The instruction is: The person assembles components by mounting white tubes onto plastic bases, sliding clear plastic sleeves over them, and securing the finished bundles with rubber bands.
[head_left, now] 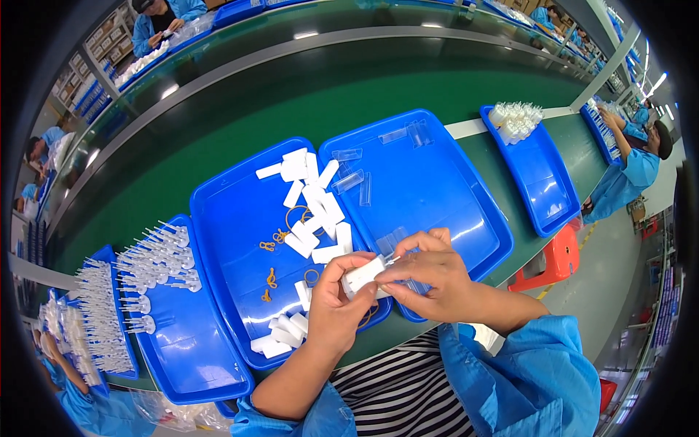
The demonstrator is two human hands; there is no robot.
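Observation:
My left hand is closed around a white plastic cylinder-shaped part, held above the near edge of the trays. At its upper end, a thin pale tip sticks out, and the fingers of my right hand pinch there. What exactly the right fingertips grip is partly hidden. Beneath and beyond my hands, white plastic pieces lie in a blue tray, among brown rubber bands. To the right, clear plastic tubes lie in a second blue tray.
At left, a blue tray bears white parts with upright thin rods; more rods stand beyond it. A narrow blue tray at right holds white parts. A red stool stands beside the green bench. Several co-workers sit around.

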